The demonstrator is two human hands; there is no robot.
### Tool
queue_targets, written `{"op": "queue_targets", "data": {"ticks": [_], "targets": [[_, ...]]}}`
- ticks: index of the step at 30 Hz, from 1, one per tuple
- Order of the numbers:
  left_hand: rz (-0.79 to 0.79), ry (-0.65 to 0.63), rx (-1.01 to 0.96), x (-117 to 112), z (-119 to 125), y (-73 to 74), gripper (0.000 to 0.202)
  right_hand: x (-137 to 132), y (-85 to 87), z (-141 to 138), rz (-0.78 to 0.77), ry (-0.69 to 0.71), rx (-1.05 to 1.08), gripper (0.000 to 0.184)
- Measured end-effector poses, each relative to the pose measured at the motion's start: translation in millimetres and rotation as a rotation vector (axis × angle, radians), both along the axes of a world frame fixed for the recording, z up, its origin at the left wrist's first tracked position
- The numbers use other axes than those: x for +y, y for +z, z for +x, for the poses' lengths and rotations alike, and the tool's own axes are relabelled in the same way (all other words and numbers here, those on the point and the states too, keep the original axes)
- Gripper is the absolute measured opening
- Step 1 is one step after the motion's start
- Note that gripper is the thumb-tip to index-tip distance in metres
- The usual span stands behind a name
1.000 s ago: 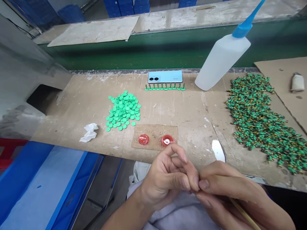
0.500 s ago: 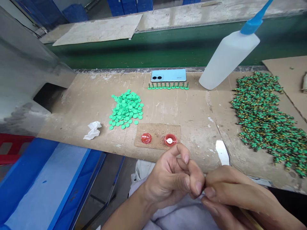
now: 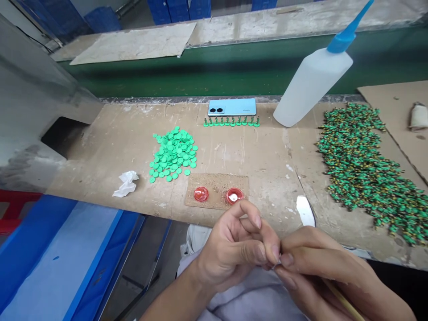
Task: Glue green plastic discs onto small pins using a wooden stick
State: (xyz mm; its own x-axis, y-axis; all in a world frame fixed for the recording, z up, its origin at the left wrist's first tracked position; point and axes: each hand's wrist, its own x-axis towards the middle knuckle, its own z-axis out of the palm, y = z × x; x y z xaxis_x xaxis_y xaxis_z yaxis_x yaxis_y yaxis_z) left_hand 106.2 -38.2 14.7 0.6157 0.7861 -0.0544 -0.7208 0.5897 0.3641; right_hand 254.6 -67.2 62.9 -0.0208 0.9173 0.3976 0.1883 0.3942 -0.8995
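My left hand (image 3: 234, 252) and my right hand (image 3: 321, 267) meet above my lap, fingertips together around a tiny pale piece (image 3: 276, 266), too small to identify. A thin wooden stick (image 3: 343, 296) runs from my right fingers toward the lower right. Beyond my hands, two red dishes (image 3: 201, 194) (image 3: 234, 196) sit on a cork board (image 3: 217, 187). On the bench lie a pile of green discs (image 3: 173, 154), a row of small green figures (image 3: 231, 121), and a large heap of green-and-yellow figures (image 3: 364, 174).
A squeeze bottle with a blue nozzle (image 3: 312, 84) leans behind the bench, next to a pale blue phone (image 3: 232, 107). A white blade (image 3: 305, 210) and crumpled tissue (image 3: 126, 184) lie on the bench. Cardboard (image 3: 394, 107) covers the right end. Blue crates (image 3: 179, 11) stand beyond a green belt (image 3: 200, 76).
My view has shifted slightly sideways and back. My fingertips have drawn closer around the tiny piece, and more of the wooden stick shows at lower right than half a second ago.
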Motion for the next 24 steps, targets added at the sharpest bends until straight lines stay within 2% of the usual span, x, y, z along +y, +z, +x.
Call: {"op": "queue_targets", "data": {"ticks": [3,12,15,19,24], "targets": [[0.043,0.037,0.049,-0.7,-1.0,2.4,0.037,-0.2,-1.6,3.7,0.008,0.064,-0.034,0.033],[0.177,0.159,0.136,-4.3,3.2,2.1,0.040,3.6,-5.7,3.9,0.078,0.119,-0.084,0.033],[0.205,0.171,0.116,-5.0,4.0,1.5,0.038,4.7,-6.4,4.7,0.096,0.116,-0.087,0.030],[0.211,0.180,0.097,-5.7,4.5,-0.5,0.040,3.9,-7.6,9.8,0.073,0.198,-0.152,0.032],[0.221,0.183,0.099,-6.0,5.1,-2.8,0.041,1.0,-10.5,12.9,0.080,0.202,-0.164,0.033]]}}
